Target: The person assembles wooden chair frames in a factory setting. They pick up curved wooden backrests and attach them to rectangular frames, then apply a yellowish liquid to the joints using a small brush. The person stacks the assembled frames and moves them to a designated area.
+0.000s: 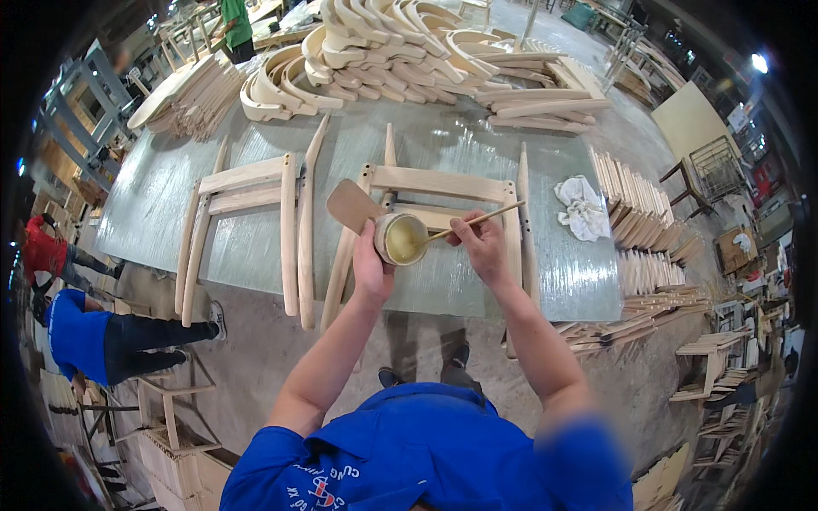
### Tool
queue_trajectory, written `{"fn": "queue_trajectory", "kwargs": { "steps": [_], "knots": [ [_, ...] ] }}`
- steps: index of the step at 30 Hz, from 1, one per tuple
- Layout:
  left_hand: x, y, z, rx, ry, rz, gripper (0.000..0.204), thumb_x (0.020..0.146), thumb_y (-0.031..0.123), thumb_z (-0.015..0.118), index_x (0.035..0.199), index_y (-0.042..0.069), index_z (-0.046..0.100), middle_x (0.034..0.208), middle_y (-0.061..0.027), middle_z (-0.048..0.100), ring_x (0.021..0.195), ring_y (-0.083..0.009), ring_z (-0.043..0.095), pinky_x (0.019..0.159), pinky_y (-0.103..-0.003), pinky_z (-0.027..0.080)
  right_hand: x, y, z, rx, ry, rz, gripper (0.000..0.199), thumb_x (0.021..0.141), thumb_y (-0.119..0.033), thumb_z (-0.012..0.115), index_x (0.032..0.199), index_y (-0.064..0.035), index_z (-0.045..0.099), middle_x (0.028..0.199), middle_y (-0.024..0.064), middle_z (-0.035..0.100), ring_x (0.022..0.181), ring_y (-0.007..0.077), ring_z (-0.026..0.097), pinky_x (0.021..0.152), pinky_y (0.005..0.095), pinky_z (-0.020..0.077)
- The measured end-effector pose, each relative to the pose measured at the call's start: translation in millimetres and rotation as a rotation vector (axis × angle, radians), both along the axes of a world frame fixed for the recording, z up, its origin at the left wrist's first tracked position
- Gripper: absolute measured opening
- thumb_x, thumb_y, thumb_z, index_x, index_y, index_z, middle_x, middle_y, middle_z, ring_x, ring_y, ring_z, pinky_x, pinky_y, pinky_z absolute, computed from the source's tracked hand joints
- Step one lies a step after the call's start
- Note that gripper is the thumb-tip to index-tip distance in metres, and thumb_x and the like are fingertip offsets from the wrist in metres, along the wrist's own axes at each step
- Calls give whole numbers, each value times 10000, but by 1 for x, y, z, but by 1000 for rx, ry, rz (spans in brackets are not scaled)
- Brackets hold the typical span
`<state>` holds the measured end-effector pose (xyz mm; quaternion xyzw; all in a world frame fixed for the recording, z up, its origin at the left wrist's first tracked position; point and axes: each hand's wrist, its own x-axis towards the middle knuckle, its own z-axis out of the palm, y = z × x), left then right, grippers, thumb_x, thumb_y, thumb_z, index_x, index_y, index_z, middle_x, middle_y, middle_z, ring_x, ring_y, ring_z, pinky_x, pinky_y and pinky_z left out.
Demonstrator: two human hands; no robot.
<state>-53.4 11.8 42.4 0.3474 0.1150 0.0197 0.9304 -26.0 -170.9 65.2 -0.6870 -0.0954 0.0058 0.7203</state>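
The left hand (370, 266) wraps around a glue pot (400, 238); the right hand (481, 245) pinches a thin stick (474, 222) dipping into it. Both hover above a wooden frame (443, 183) near the grey workbench's (153, 204) edge. Curved chair parts (375, 47) pile far across the crowded workshop.

A round pot (400, 238) sits against the left hand's fingers (365, 249); a stick (474, 221) runs from the right hand's fingers (469, 232) into it. A wooden frame (434, 200) lies under both, a cloth (583, 207) right of them.
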Motion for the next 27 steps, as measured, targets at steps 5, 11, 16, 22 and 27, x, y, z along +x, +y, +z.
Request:
{"fn": "queue_trajectory", "kwargs": {
  "steps": [5, 11, 16, 22, 27],
  "knots": [
    [11, -32, -8, -69, 77, -110, 419, 939, 397, 307, 1185, 91, 452, 1135, -64, 544, 1018, -204, 549, 843, -389, 452, 3, -42, -6, 349, 296, -76, 125, 850, -173, 594, 836, -63, 536, 726, 60, 603, 615, 137, 582, 602, 243, 471],
    [44, -87, -14, -187, 116, -203, 475, 932, 431, 280, 1222, 88, 434, 1207, -98, 508, 1087, -277, 508, 886, -487, 420, 19, -102, -1, 512, 202, -1, 105, 800, -36, 579, 893, -53, 532, 868, 78, 609, 756, 157, 581, 698, 286, 472],
    [78, -143, -25, -238, 151, -231, 494, 926, 449, 281, 1243, 96, 417, 1238, -112, 479, 1122, -297, 475, 919, -508, 390, 46, -144, -24, 544, 378, -200, 90, 808, -119, 606, 843, -78, 535, 748, 38, 597, 656, 135, 568, 612, 281, 472],
    [119, -192, -36, -213, 180, -261, 492, 926, 451, 275, 1265, 116, 394, 1284, -101, 433, 1151, -295, 442, 923, -520, 380, 82, -181, -55, 564, 505, -265, 111, 824, -192, 607, 806, -112, 533, 675, 6, 569, 569, 120, 535, 525, 279, 457],
    [142, -199, -48, -178, 285, -146, 482, 927, 447, 262, 1261, 126, 395, 1268, -108, 435, 1136, -300, 450, 902, -522, 394, 121, -198, -47, 513, 338, -185, 74, 809, -102, 597, 825, -69, 532, 743, 49, 601, 656, 148, 578, 616, 249, 466]
  ]
}}
